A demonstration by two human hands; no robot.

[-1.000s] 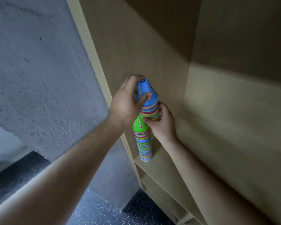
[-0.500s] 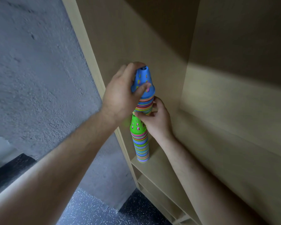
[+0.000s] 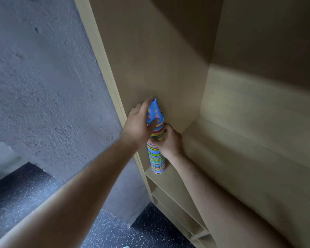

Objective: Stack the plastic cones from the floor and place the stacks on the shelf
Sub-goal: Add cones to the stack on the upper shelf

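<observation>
Head view: the left hand (image 3: 138, 126) curls its fingers round the blue-topped upper cone stack (image 3: 155, 112), with the thumb across the blue rim. The right hand (image 3: 170, 141) pinches the striped rims just below. The lower cone stack (image 3: 157, 158) stands upright on the shelf (image 3: 179, 178), at its front left corner beside the side panel (image 3: 150, 59). The hands hide the join between the stacks; they appear nested.

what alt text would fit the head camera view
Two bare hands fit one stack of striped plastic cones over another on a wooden shelf: the left hand grips the blue top cone, the right hand holds the upper stack's base above the lower stack. A rough grey wall stands at left.
</observation>
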